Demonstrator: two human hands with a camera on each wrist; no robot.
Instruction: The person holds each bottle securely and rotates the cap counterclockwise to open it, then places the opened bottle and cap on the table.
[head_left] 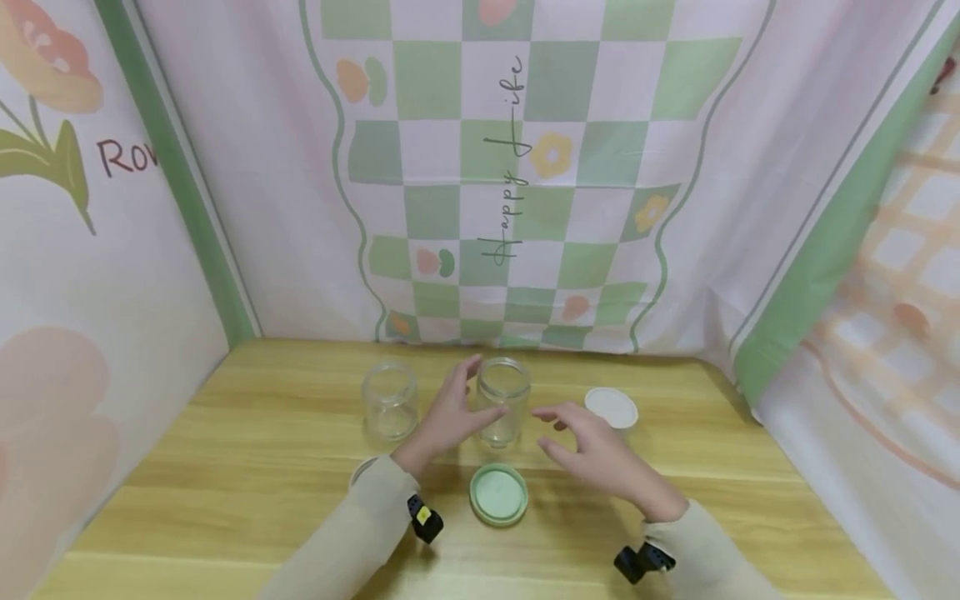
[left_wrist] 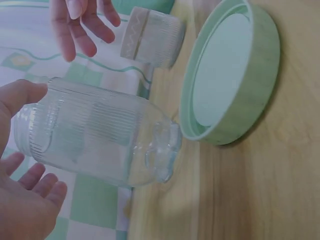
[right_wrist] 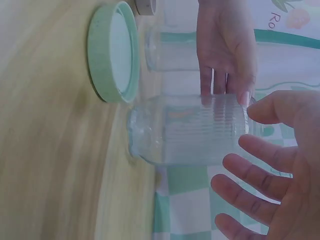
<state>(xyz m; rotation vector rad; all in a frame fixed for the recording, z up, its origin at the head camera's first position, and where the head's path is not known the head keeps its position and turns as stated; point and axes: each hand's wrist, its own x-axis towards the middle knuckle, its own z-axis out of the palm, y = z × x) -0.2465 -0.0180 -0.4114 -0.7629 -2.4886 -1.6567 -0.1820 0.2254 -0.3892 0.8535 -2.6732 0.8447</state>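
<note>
A lidless ribbed glass jar [head_left: 510,392] stands upright on the table between the two hands. My left hand [head_left: 453,410] is at its left side, fingers spread apart and thumb across the jar's front in the head view. On the other side, my right hand [head_left: 592,448] has its fingers loosely extended toward the glass, holding nothing. In the right wrist view its thumb [right_wrist: 275,107] is near the jar's mouth end. In front of the jar lies a round green lid [head_left: 498,495], its hollow side facing up.
A second lidless glass jar [head_left: 391,404] stands to the left. At the right is a small clear jar [left_wrist: 159,40] with a white lid [head_left: 611,407]. Another round lid [head_left: 362,469] is mostly hidden beneath the left sleeve. Patterned curtains [head_left: 491,208] enclose the wooden table [head_left: 247,467].
</note>
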